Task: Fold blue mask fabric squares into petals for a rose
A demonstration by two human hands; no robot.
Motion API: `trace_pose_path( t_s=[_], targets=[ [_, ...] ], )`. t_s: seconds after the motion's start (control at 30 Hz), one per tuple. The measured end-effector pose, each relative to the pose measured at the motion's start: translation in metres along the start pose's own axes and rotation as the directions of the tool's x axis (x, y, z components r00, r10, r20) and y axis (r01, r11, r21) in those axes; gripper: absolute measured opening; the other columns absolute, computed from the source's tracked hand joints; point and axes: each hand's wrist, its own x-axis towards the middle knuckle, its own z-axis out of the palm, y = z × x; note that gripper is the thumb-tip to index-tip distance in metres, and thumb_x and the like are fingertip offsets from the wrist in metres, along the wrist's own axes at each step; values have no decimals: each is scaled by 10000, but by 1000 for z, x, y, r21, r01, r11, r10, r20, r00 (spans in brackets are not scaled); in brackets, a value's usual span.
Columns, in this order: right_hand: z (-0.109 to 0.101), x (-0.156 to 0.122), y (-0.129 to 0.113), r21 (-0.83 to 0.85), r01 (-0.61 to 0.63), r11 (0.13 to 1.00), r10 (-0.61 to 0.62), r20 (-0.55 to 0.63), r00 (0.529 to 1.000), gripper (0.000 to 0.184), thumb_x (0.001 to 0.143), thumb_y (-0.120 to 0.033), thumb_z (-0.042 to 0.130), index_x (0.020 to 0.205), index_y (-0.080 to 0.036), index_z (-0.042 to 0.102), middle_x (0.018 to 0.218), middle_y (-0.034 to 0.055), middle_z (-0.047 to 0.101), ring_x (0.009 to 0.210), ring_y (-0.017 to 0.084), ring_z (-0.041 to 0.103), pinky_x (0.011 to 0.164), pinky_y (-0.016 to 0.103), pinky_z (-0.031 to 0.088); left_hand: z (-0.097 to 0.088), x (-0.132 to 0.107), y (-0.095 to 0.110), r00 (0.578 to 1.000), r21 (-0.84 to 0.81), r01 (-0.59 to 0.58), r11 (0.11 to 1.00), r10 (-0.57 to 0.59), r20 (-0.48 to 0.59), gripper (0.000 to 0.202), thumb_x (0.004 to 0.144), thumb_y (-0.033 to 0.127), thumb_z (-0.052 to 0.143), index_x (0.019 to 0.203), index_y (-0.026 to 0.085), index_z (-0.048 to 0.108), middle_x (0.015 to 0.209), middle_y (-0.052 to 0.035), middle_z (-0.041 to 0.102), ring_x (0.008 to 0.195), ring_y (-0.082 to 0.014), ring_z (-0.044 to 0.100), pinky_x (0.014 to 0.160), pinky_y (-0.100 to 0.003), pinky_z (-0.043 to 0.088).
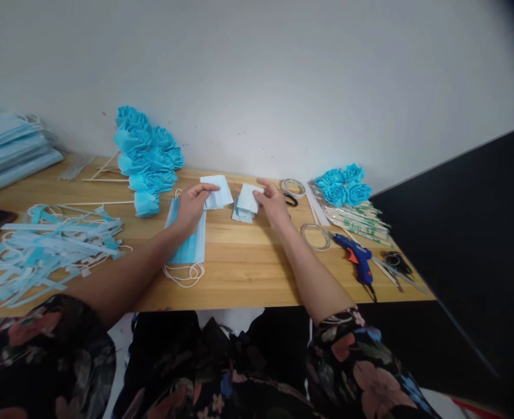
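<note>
My left hand (192,205) pinches a pale blue square of mask cloth (218,192) just above the wooden table (239,267). It rests over a flat blue face mask (190,245) with white ear loops. My right hand (272,203) grips the top piece of a small stack of pale blue cloth squares (244,205) a little to the right. Both hands sit near the middle of the table, about a hand's width apart.
Blue cloth flowers on sticks (147,157) lie at the back left, more flowers (343,184) at the back right. Cut mask strips (47,244) pile at the left. Tape rolls (293,187), a blue glue gun (356,256), scissors (396,262) and packed sticks (361,221) lie right.
</note>
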Motion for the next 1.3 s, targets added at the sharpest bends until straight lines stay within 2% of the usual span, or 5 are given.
trace_pose_path(
  t_s=[0.47, 0.67, 0.9, 1.13, 1.3],
  targets=[
    [15, -7, -18, -663, -8, 749, 89, 89, 992, 222, 912, -414, 636, 921, -194, 666, 1064, 125, 720, 991, 281, 658, 819, 371, 487, 2, 0, 2, 1000, -68, 10, 998, -10, -4, 169, 774, 213, 611, 780, 183, 777, 781, -18, 702, 680, -147, 530, 620, -257, 407],
    [0, -1, -5, 5, -89, 996, 88, 46, 995, 223, 793, -407, 688, 793, -216, 571, 708, -34, 588, 636, 135, 519, 604, 259, 418, 2, 1, 1, 999, -55, 37, 998, -37, -9, 182, 792, 198, 599, 803, 177, 780, 741, -12, 676, 652, -144, 519, 596, -253, 394],
    [-17, -1, -10, 510, -135, 850, 96, 103, 990, 577, 614, -500, 832, 1094, -242, 642, 772, -35, 618, 625, 126, 527, 568, 258, 428, 1, 2, -2, 1000, -52, 10, 999, -10, -3, 165, 778, 224, 611, 782, 176, 768, 703, -12, 644, 631, -141, 495, 577, -256, 375],
    [3, -16, -15, -495, 34, 868, 64, 179, 982, 314, 800, -387, 738, 1064, -219, 707, 973, 75, 723, 929, 263, 657, 784, 367, 481, 1, 2, -2, 1000, -40, 6, 999, -6, -4, 177, 780, 221, 600, 793, 174, 770, 731, -16, 667, 631, -136, 503, 579, -253, 391],
    [8, -20, -19, -573, 65, 817, 68, 208, 976, 107, 845, -318, 676, 864, -216, 650, 922, 61, 708, 900, 236, 637, 769, 336, 456, 1, 1, 3, 999, -37, 13, 999, -14, -31, 174, 789, 192, 588, 764, 176, 759, 749, -19, 673, 636, -134, 502, 575, -248, 390]
  ],
)
